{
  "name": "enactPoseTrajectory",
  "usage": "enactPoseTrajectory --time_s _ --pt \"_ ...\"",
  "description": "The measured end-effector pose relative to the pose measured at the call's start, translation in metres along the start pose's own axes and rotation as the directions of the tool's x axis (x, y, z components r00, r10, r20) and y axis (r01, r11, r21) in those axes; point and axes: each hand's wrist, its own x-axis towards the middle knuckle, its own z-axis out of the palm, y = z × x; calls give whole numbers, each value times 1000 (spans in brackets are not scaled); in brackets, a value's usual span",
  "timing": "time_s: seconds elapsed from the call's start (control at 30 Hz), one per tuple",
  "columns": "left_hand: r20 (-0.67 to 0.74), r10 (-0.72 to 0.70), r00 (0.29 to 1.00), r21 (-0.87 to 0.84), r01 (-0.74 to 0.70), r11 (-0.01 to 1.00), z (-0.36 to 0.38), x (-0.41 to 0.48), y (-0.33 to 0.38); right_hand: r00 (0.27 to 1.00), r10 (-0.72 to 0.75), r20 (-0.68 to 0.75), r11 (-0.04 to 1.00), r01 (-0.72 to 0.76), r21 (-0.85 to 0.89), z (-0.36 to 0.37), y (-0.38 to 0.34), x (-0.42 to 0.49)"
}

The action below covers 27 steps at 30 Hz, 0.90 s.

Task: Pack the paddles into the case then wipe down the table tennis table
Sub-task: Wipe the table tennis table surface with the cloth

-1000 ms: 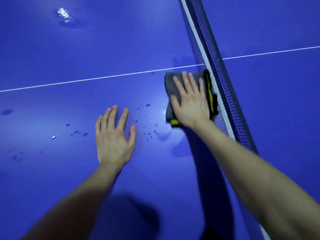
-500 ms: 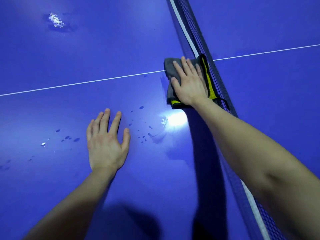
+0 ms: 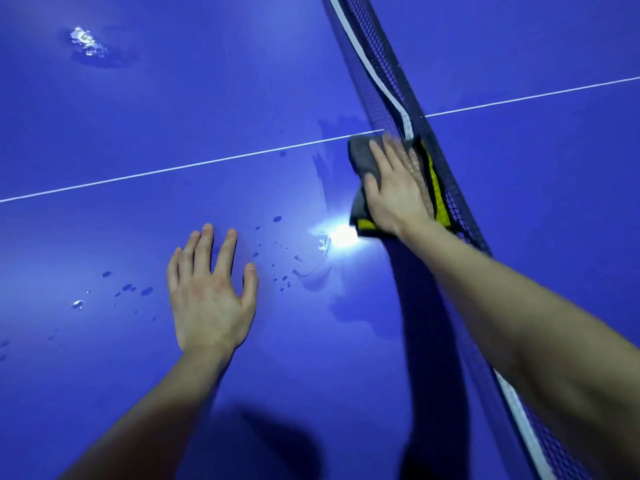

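The blue table tennis table (image 3: 173, 98) fills the view. A grey cloth with a yellow edge (image 3: 362, 157) lies flat against the foot of the net (image 3: 446, 174), just below the white centre line (image 3: 194, 165). My right hand (image 3: 398, 188) presses on the cloth with straight fingers, and its fingertips are partly behind the net mesh. Flat on the table to the left rests my left hand (image 3: 211, 299), fingers spread. No paddles or case are in view.
Water droplets (image 3: 131, 289) are scattered left and right of my left hand. A wet smear with a bright glare (image 3: 332, 237) lies just below the cloth. A small puddle (image 3: 86, 43) sits at the far upper left.
My right hand has slid the cloth along the net, away from me, up to the white centre line. My left hand has stayed flat in about the same place.
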Motion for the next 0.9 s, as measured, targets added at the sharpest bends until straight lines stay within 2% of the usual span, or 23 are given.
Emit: enactPoseTrajectory --time_s 0.1,0.2,0.3,0.47,0.57,0.67,0.83,0.9 --pt "-16 -11 1000 -9 11 1000 0 -1 0 993 116 -17 992 -117 -40 5 -16 77" --pt "-21 -6 1000 -10 6 1000 -1 -2 0 996 94 5 995 -94 -33 4 -15 68" --pt "-5 -11 1000 -5 11 1000 -2 -3 0 1000 2 10 999 -2 -40 -3 -6 -13" --pt "30 -4 1000 -10 4 1000 -4 -2 1 981 -160 108 980 171 -102 -18 4 -220" --pt "25 -2 1000 -7 2 1000 -2 -2 0 966 -186 179 963 215 -160 -25 16 -258" --pt "20 3 1000 -14 -2 1000 0 -2 -1 971 -206 118 966 221 -136 -19 17 -201" --pt "-1 -8 1000 -15 8 1000 0 -1 -1 999 34 -6 985 -35 -171 5 -9 -15" --pt "-27 -5 1000 -31 4 1000 0 -1 -1 999 51 -6 983 -51 -178 8 -25 44"
